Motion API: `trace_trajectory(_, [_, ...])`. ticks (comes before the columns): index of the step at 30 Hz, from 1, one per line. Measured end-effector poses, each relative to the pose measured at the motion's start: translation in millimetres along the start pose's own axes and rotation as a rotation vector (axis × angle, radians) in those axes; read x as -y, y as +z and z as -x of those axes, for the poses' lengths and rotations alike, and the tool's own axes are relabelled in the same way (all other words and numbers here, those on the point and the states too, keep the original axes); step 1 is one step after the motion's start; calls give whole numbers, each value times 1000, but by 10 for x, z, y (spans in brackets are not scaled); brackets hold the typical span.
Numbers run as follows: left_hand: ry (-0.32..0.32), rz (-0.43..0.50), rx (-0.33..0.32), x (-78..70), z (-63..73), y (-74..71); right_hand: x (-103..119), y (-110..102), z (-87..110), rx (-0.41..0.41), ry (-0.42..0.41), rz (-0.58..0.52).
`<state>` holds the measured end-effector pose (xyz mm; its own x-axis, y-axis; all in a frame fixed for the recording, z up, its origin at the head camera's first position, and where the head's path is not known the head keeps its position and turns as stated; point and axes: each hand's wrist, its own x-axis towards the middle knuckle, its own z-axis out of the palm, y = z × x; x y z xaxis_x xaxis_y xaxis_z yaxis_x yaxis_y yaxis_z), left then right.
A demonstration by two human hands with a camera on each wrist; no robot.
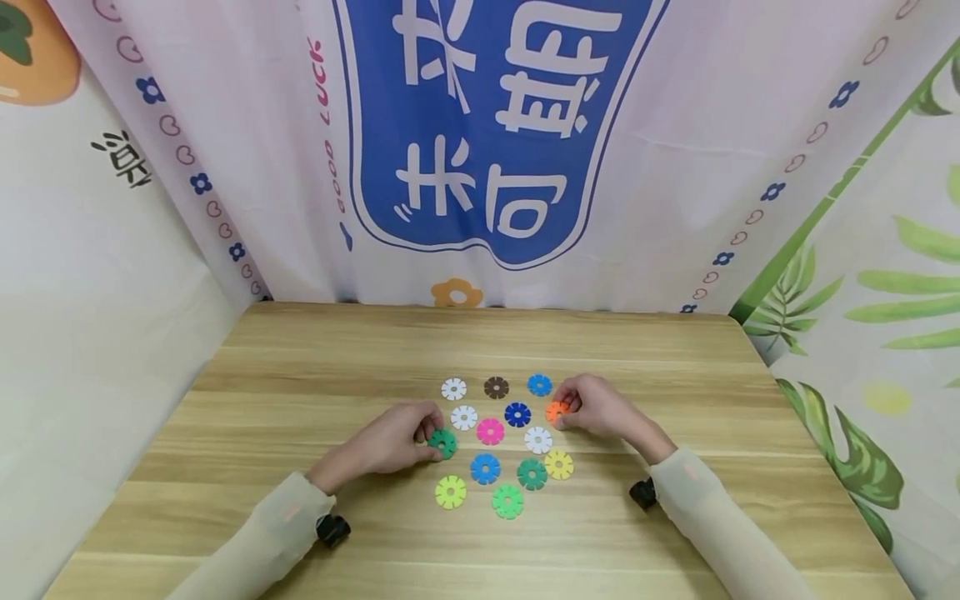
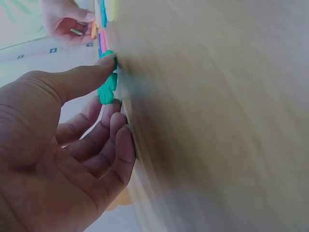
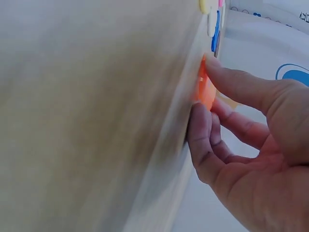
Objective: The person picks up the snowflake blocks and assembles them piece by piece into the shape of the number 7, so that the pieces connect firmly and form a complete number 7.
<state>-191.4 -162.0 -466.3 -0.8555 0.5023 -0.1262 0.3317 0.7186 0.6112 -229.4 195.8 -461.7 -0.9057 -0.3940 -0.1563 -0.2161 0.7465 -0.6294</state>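
— Fingers first: left hand (image 1: 390, 438)?

— Pinching a dark green disc (image 1: 451, 440) at the rim between thumb and fingers, left of the pink disc (image 1: 491, 440) and slightly nearer the person. Flat on the surface (image 1: 315, 367) or a little raised: cannot tell.

— And right hand (image 1: 603, 410)?

— Pinching the orange disc (image 1: 552, 408) likewise, right of the pink disc and slightly farther off.

— Handling?

— Probably light, thin, stiff plastic; likely smooth and prone to skidding, hardly fragile, perhaps a bit springy around the notches. Best to take opposite edges of the rim, thumb against fingertips. Avoid pressing from above.

— Now counts, outward from the fingers.

— Fourteen discs in all. Orange, one. Dark green, two: besides the pinched one, a second dark green disc (image 1: 532, 483) near-right of the pink disc. Pink, one. White, three: two white discs (image 1: 463, 426) far-left of the pink disc, a single white disc (image 1: 537, 449) to its right. Dark blue disc (image 1: 517, 422), one, far-right.

— Beyond those?

— Brown disc (image 1: 496, 396), one, straight beyond the pink disc. Light blue discs (image 1: 485, 478), two: directly nearer, and far-right past the dark blue. Yellow disc (image 1: 558, 474), one, near-right. Lime disc (image 1: 451, 502), one, near-left. Bright green disc (image 1: 507, 512), one, nearer and slightly right.
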Motion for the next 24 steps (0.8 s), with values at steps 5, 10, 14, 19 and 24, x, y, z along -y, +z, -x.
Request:
trace_trajectory(5, [8,46,3,-32,-6,1,-9,24,38,-34,-9,-19])
trace_trajectory(10, [-13,121,-30,-70,-45,-5,-39,27,90,-68,-31,-56])
trace_trajectory(14, [-57,246,-57,-105,-101,-13,-54,27,150,-84,-43,-91])
trace_trajectory(19, [-160,632,0,-178,-196,-18,-4,37,232,-118,-51,-155])
trace_trajectory(24, [-241,906,64,-258,-282,24,78,54,291,-141,-46,-295])
